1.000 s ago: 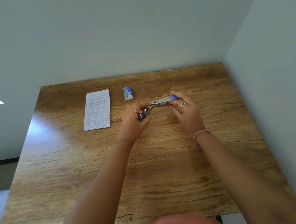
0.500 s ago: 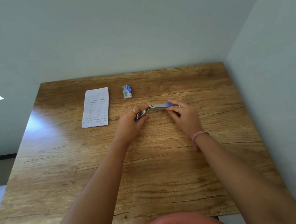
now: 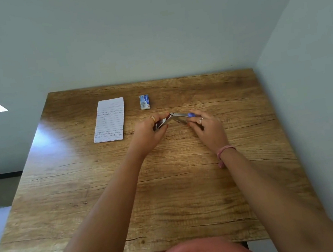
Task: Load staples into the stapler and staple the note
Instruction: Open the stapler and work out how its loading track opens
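Lower now than a second ago, both hands have sunk toward the counter [image 3: 171, 199] and the stapler [image 3: 173, 119] has hinged wider, its two halves making a shallow peak. The left hand [image 3: 148, 131] curls its fingers around the darker base half, which slopes down to the left; the right hand [image 3: 206, 127] pinches the silver, blue-tipped top arm, which runs out to the right. So the long axis lies left to right across the counter, hinge at the high middle. Spreading it this way looks meant to bare the staple channel for loading. The staple box [image 3: 144, 102] waits just beyond the stapler, apart from it, and the handwritten note [image 3: 110, 120] lies flat to the left, untouched.
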